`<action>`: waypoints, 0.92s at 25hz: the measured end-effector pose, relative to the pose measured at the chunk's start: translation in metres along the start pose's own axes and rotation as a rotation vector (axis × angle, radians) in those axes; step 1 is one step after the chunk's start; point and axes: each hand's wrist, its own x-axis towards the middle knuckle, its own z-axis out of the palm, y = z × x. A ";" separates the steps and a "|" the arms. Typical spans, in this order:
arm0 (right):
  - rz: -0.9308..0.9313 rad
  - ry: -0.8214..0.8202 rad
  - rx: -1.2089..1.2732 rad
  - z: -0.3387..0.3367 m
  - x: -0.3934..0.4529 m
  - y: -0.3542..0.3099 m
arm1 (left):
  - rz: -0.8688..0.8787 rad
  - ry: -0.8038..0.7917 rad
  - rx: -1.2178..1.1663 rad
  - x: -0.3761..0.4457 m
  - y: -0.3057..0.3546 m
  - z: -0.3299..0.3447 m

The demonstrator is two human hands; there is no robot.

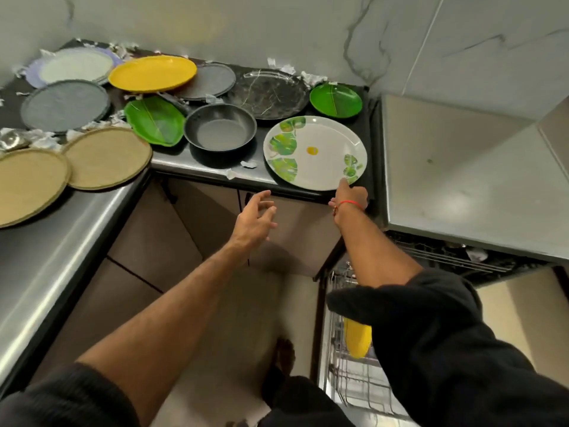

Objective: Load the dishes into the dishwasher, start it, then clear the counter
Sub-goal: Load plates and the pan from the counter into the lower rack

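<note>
A white plate with green leaf prints [320, 149] lies at the counter's front right corner. My right hand [351, 194] reaches up from below, and its fingers touch the plate's near rim. How far they curl under the rim is hidden. My left hand [255, 220] hovers with its fingers spread in front of the cabinet, below the counter edge and holding nothing. The dishwasher rack [351, 374] is pulled out at lower right, with a yellow dish [357, 337] standing in it.
On the dark counter [197, 163] lie a black pan [220, 129], a yellow plate [152, 72], two green leaf dishes [155, 120] [335, 100], a marbled black plate [268, 92], grey plates [64, 104], two tan plates [106, 157] and paper scraps. A steel surface [462, 167] is at right.
</note>
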 end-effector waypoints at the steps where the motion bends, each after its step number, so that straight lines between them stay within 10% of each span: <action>1: 0.028 -0.001 -0.022 0.006 0.014 0.001 | -0.018 -0.008 0.000 0.006 -0.003 0.004; 12: -0.188 -0.093 0.323 -0.016 -0.031 -0.014 | -0.063 -0.021 -0.032 -0.025 -0.030 -0.001; 16: -0.466 0.096 0.087 -0.092 -0.085 0.018 | -0.045 -0.062 -0.070 -0.064 -0.032 0.010; 23: -0.436 0.179 0.187 -0.255 -0.144 0.119 | -0.275 -0.106 -0.319 -0.143 -0.030 0.105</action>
